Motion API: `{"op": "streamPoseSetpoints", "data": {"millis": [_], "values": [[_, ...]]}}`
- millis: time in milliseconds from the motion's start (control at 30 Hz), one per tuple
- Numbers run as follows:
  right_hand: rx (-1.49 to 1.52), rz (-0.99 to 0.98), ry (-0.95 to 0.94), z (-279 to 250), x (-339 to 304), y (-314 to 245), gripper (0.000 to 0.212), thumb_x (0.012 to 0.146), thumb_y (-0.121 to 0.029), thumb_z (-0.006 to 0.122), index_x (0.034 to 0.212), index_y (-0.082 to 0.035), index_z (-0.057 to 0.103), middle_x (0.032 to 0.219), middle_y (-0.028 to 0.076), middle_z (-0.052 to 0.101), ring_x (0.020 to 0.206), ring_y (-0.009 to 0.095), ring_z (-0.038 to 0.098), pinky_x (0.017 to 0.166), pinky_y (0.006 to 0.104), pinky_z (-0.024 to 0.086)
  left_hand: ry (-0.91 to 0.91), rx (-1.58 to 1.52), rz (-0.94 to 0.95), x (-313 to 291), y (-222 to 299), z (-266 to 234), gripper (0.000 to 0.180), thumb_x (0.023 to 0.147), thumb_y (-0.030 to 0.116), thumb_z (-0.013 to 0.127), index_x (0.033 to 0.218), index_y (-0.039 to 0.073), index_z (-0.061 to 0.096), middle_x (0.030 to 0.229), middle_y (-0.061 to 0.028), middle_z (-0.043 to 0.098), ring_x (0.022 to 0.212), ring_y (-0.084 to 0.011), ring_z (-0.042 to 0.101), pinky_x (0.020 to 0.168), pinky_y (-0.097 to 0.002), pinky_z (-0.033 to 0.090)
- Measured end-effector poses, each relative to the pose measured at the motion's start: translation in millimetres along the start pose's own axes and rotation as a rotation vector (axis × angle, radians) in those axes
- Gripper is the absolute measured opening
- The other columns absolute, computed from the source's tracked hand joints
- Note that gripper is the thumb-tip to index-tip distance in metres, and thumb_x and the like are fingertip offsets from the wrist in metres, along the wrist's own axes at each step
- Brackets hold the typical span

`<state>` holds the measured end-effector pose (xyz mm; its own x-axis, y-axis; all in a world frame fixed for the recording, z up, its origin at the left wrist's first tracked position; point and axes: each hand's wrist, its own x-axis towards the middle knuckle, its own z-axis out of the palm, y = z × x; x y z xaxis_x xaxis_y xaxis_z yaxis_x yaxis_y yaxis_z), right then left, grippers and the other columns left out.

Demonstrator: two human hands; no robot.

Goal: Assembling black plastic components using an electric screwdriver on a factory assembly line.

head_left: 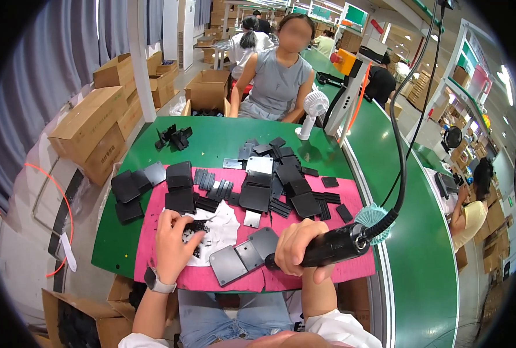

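A person seated at a green worktop (223,148) works over a pink mat (351,200) laid along its near edge. The right hand (295,246) has its grip closed around a black powered screwdriver (327,246), held almost level above the mat's near edge, its coiled cable rising to the right. The tip points left, just beside dark grey flat plates (240,258) lying near the middle of the near edge. The left hand (174,238), wearing a wristwatch, rests fingers-down on a white sheet (223,229) strewn with small black parts (197,227); whether it pinches one cannot be told. More black plates (269,185) are heaped mid-mat. Opposite, another person sits at the far edge.
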<state>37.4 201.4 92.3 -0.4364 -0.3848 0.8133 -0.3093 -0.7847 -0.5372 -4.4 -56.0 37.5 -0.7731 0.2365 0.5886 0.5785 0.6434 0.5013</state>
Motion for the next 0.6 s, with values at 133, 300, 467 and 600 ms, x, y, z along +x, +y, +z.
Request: {"op": "streamPoseSetpoints", "data": {"millis": [133,300,467,600], "values": [[-0.003,-0.001,-0.014,-1,-1,-2,0.042,0.074,-0.017,0.079,0.095,0.008,0.054,0.057,0.009,0.055,0.043,0.020,0.053,0.038,0.0292,0.041,0.089,-0.112,0.138,56,21,9,0.034,0.076,0.010,0.069,0.107,0.001,0.059,0.092,-0.0144,0.053,0.079,-0.0305,0.057,0.068,-0.0380,0.045],[0.004,0.033,-0.040,-10,5,12,0.041,0.077,-0.019,0.077,0.100,0.005,0.054,0.057,0.008,0.055,0.042,0.019,0.053,0.039,0.0303,0.042,-0.424,-0.259,0.452,201,79,47,0.078,0.084,0.022,0.064,0.143,0.001,0.018,0.069,-0.0132,0.064,0.059,-0.0306,0.061,0.060,-0.0404,0.048],[0.036,0.051,-0.035,-27,-4,10,0.041,0.080,-0.023,0.075,0.102,0.003,0.053,0.057,0.007,0.055,0.041,0.019,0.054,0.040,0.0302,0.044,-0.821,-0.273,0.239,298,152,65,0.099,0.079,0.018,0.069,0.147,0.006,-0.001,0.072,-0.0110,0.066,0.057,-0.0200,0.065,0.050,-0.0311,0.051],[0.049,0.030,-0.010,-26,-3,15,0.042,0.079,-0.025,0.076,0.101,0.003,0.053,0.057,0.008,0.055,0.042,0.019,0.054,0.040,0.0300,0.044,-0.783,-0.325,0.233,315,166,75,0.102,0.080,0.023,0.068,0.147,0.004,-0.006,0.078,-0.0135,0.068,0.061,-0.0198,0.068,0.052,-0.0308,0.053]]}}
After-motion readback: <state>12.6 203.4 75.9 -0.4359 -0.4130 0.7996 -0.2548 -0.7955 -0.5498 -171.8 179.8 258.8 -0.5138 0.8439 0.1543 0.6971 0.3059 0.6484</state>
